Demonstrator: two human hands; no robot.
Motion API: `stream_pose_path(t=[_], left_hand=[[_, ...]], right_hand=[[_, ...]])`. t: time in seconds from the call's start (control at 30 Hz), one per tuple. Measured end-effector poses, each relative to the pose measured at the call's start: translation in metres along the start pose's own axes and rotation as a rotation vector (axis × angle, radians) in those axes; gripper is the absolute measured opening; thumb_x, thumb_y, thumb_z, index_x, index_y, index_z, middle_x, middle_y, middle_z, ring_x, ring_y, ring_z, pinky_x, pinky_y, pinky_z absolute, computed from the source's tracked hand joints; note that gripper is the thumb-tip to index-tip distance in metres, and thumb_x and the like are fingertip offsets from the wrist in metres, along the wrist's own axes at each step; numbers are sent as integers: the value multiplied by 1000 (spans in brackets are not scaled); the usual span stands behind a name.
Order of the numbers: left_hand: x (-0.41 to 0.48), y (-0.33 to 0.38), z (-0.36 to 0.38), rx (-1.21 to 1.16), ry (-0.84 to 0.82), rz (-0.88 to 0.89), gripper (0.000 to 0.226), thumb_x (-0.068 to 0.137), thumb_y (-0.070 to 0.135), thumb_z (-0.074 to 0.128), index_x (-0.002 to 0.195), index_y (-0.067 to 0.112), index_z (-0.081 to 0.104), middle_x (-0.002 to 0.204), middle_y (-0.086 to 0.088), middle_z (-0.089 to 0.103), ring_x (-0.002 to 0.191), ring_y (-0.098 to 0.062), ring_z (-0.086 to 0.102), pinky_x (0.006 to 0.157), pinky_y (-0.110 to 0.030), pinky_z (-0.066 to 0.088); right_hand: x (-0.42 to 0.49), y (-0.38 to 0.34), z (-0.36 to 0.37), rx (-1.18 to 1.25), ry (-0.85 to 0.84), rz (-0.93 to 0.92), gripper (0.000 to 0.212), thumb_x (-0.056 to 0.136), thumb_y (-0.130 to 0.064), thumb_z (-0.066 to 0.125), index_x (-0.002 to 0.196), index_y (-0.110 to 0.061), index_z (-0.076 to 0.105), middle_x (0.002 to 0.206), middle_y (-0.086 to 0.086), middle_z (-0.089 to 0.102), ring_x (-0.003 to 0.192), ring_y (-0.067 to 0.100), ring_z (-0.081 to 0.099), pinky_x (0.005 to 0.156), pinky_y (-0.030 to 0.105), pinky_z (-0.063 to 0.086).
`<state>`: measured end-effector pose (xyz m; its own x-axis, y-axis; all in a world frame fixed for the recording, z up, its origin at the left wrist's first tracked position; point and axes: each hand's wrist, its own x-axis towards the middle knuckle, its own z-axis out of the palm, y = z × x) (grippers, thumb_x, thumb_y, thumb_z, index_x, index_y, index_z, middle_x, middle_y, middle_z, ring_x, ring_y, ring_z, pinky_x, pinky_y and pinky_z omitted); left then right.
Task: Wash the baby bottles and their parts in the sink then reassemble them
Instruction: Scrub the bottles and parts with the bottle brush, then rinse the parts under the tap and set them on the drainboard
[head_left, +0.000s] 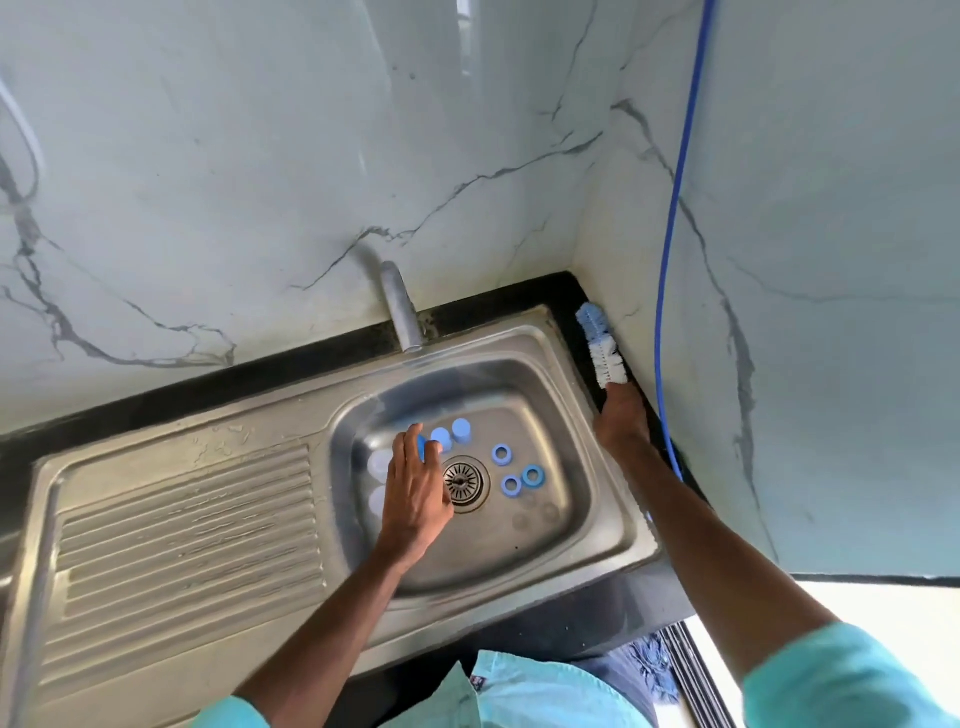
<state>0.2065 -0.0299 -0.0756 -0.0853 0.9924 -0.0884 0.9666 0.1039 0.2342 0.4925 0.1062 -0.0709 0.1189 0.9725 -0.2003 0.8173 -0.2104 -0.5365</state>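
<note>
Right: brush (601, 345) against wall; left hand (415, 488) hides bottles.

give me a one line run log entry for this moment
left hand over blue caps in sink | right hand on brush | washing not begun

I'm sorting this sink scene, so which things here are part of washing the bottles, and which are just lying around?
Job: blue caps; blue rings; clear bottles; bottle brush at the right hand; tap; sink.

Lying about: blue hose; draining board.
</note>
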Motion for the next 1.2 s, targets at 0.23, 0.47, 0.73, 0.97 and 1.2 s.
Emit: stream_pose_path(t=[0.23,0.47,0.73,0.97,1.2], left_hand=[[-3,-9,2,35,-22,-16,56,64,2,77,118,6,61,143,-20,45,130,-37,48,100,-43,54],[-8,-10,9,25,-62,-31,55,67,3,80,118,5,61,144,-23,46,132,-40,46,93,-46,58],[-10,-23,5,14,-51,-60,55,66,6,82,116,4,62,131,-20,56,123,-37,56,94,-44,56],[-4,-37,12,2,-71,-118,47,66,9,77,111,7,65,104,-10,66,98,-29,62,79,-40,55],[39,-51,31,11,-146,-174,51,80,13,72,127,6,54,121,-11,61,116,-29,54,96,-38,45]], right_hand=[[1,12,4,-250,-73,54,66,96,-8,58,154,9,31,165,25,23,156,36,21,127,38,16],[-25,1,3,-287,-54,88,88,89,-12,72,157,10,19,168,31,8,159,40,6,129,42,11],[-98,-38,31,-70,-94,-123,71,80,8,60,147,8,37,162,35,24,153,46,26,126,45,25],[-131,-70,58,-35,-152,-255,44,81,7,63,123,-2,58,131,16,56,106,39,64,92,47,53],[-122,-76,95,-52,-173,-270,47,80,9,61,125,-3,61,127,15,60,105,39,67,91,45,55]])
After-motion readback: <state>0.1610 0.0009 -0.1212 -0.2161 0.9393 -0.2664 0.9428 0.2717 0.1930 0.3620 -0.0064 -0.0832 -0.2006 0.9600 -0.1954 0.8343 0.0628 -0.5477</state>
